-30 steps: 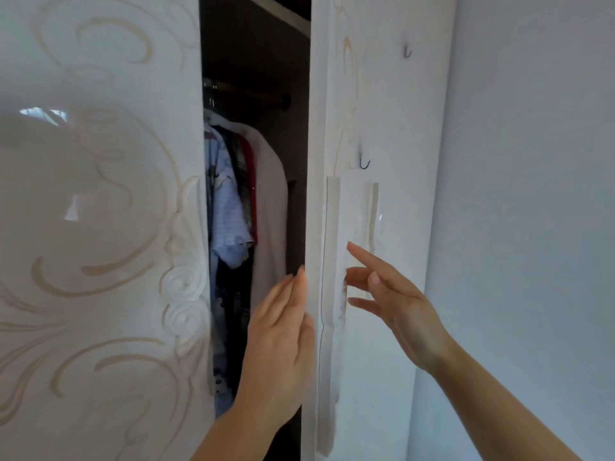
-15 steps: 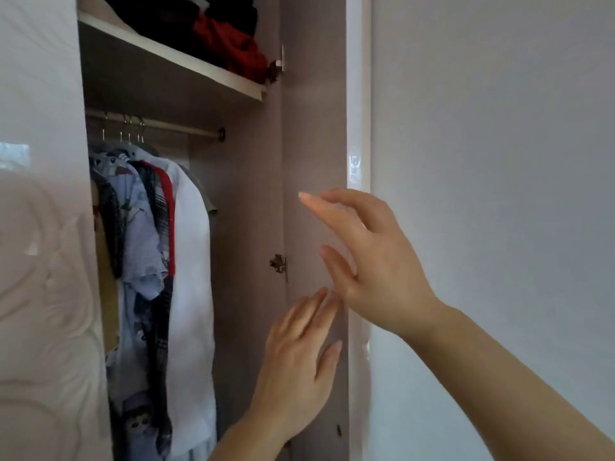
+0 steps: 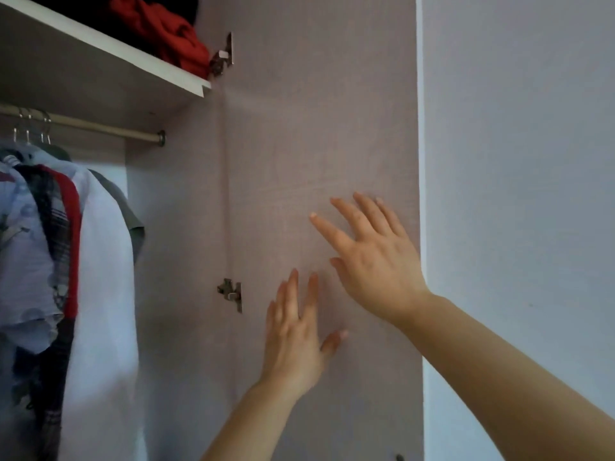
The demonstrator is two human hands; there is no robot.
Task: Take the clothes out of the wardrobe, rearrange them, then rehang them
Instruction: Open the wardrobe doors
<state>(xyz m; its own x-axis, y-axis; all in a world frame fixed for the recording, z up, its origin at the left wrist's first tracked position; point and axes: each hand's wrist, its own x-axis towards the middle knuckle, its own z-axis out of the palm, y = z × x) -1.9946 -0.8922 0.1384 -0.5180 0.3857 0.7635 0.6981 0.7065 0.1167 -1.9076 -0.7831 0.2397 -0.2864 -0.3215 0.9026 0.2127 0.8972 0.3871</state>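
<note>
The wardrobe's right door (image 3: 319, 128) stands swung wide, its pale mauve inner face turned toward me. My left hand (image 3: 296, 341) and my right hand (image 3: 372, 261) lie flat against that face with fingers spread, holding nothing. At the left, several garments hang on hangers from a metal rail (image 3: 100, 126): a white shirt (image 3: 103, 294) outermost, a red and dark plaid piece (image 3: 60, 221) and a light blue printed shirt (image 3: 23, 261) behind it. The lower parts of the clothes run out of view.
A white shelf (image 3: 109, 44) above the rail carries folded red cloth (image 3: 173, 38) and dark items. Two metal hinges (image 3: 231, 292) join door and cabinet side. A plain light wall (image 3: 519, 194) rises just right of the door's edge.
The right door has swung from nearly closed to fully open. Both hands went from its edge to lying flat on its inner face. The view shifted right, and the left door left the frame.
</note>
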